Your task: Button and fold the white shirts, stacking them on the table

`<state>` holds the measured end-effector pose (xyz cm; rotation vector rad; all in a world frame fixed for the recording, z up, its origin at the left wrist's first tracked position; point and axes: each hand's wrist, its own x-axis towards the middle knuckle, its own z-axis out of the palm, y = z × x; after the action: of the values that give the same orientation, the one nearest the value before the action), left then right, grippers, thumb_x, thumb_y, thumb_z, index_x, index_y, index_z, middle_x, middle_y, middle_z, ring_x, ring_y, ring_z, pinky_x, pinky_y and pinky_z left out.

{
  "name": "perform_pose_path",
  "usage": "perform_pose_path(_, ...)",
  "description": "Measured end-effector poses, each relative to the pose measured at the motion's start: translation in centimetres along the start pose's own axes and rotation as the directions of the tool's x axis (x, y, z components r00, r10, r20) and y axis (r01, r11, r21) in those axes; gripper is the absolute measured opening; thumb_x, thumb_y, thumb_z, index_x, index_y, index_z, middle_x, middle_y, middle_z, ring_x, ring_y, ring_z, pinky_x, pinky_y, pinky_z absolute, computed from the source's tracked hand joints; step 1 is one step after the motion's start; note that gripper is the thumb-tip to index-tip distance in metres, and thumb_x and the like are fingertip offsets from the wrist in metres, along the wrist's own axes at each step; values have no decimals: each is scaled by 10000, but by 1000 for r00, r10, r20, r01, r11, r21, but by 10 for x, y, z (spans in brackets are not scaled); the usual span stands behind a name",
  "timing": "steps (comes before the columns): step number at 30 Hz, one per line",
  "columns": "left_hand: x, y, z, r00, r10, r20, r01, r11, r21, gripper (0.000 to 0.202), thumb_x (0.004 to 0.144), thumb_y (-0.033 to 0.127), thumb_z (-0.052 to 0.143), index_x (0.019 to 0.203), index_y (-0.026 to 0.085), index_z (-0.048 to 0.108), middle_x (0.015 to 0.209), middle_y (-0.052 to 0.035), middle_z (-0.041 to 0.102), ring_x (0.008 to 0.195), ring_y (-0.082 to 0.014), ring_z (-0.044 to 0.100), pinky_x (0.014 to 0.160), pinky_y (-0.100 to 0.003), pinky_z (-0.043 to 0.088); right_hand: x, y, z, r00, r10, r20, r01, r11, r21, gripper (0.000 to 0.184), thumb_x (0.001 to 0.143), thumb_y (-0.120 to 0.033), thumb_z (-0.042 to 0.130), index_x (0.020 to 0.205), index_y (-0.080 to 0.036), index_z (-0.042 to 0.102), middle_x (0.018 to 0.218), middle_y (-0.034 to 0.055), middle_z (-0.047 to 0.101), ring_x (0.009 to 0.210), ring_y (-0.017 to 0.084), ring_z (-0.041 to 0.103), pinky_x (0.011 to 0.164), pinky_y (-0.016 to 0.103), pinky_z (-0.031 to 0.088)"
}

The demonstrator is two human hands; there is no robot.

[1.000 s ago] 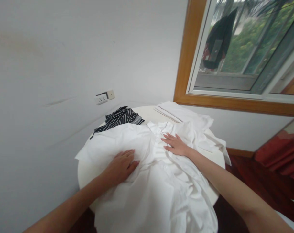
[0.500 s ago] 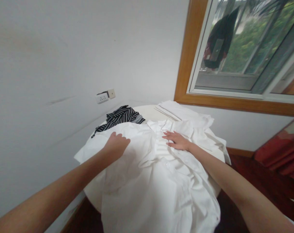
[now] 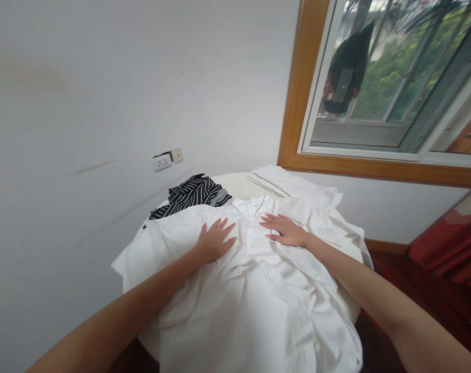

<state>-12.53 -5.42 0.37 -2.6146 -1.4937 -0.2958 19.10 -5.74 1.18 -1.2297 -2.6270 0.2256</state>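
Hands (image 3: 214, 244) flat on creased, thin white shirt (image 3: 227, 311)

Consists of a round, off-white table (image 3: 232, 182), bare along a pale strip at the far rim and in smaller patches by the left and right edges. Carries a white garment (image 3: 227, 316) across the middle, spread wide toward the far side, rucked into loose creases on the right, and draped over the near edge. Juts past the left rim with one pointed corner of it. Bears a crumpled black-and-white striped cloth (image 3: 196, 192) at the far left, right against the garment's far edge. Holds folded white cloth (image 3: 293, 184) at the far right, with white fabric hanging over the right rim nearby.
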Motion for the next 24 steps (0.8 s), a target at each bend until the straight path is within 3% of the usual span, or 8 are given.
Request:
perform_pose_path(3, -17, 7, -5, 999, -38, 25, 39, 998, -40, 593, 891, 583, 405, 1423, 321, 415, 1529, -106, 329, 1398, -372, 275, 1053, -679, 228, -1, 1, 1, 996, 12, -93, -13, 1000, -8, 551, 924, -560, 414, 1385, -266, 487, 1469, 59, 437, 1401, 215, 303, 1143, 439, 215)
perform_pose_path(6, -17, 15, -20, 992, -48, 117, 53, 998, -34, 637, 874, 619, 403, 1433, 312, 399, 1527, -129, 325, 1380, -399, 291, 1010, -688, 276, -1, 1, -2, 979, 26, -202, -30, 999, -13, 467, 953, -490, 381, 1257, -219, 610, 1308, 89, 595, 1333, 214, 407, 1108, 409, 287)
perform_pose_path(9, 6, 21, -39, 982, -74, 173, 66, 997, 51, 577, 872, 592, 415, 1304, 236, 556, 1336, -173, 547, 1219, -389, 484, 933, -627, 378, 3, -2, -13, 983, 64, -174, -69, 997, -23, 422, 965, -422, 362, 1142, -195, 671, 1185, 102, 663, 1201, 220, 529, 1032, 376, 373)
perform_pose_path(12, 41, 29, -51, 996, -27, 87, 16, 992, 127, 412, 916, 425, 394, 1043, 155, 679, 1030, -164, 678, 1044, -322, 585, 908, -504, 422, 15, -8, -31, 972, 219, -82, -227, 968, -104, 403, 966, -378, 349, 1028, -197, 705, 1053, 92, 706, 1026, 216, 618, 887, 315, 442)
perform_pose_path(15, 68, 33, -39, 991, 92, -97, -82, 991, 106, 364, 928, 294, 366, 1119, 159, 646, 1147, -143, 647, 1149, -274, 537, 987, -416, 390, 34, -12, -46, 929, 366, -50, -368, 906, -211, 337, 943, -326, 390, 1054, -226, 691, 1017, 79, 716, 958, 220, 642, 783, 287, 451)
perform_pose_path(17, 76, 29, -19, 984, 53, -171, -43, 997, 64, 410, 928, 263, 360, 1271, 164, 562, 1305, -130, 576, 1237, -253, 487, 1051, -394, 354, 48, -10, -50, 908, 415, -54, -415, 876, -246, 337, 916, -279, 427, 1178, -246, 637, 1078, 79, 705, 970, 228, 645, 772, 292, 455)
perform_pose_path(21, 76, 16, 16, 987, -34, -157, 31, 999, -23, 471, 942, 306, 351, 1357, 142, 501, 1413, -139, 493, 1328, -246, 420, 1121, -387, 300, 71, 1, -46, 909, 414, -50, -409, 861, -303, 451, 896, -200, 417, 1327, -266, 532, 1184, 81, 668, 1027, 234, 636, 803, 306, 467)
perform_pose_path(24, 74, 12, 22, 986, -22, -163, 21, 1000, -9, 491, 943, 324, 344, 1374, 140, 490, 1440, -138, 463, 1361, -254, 380, 1142, -388, 271, 82, 11, -41, 942, 334, 35, -304, 894, -330, 473, 881, -176, 436, 1326, -298, 540, 1199, 53, 662, 1058, 214, 624, 837, 283, 462)
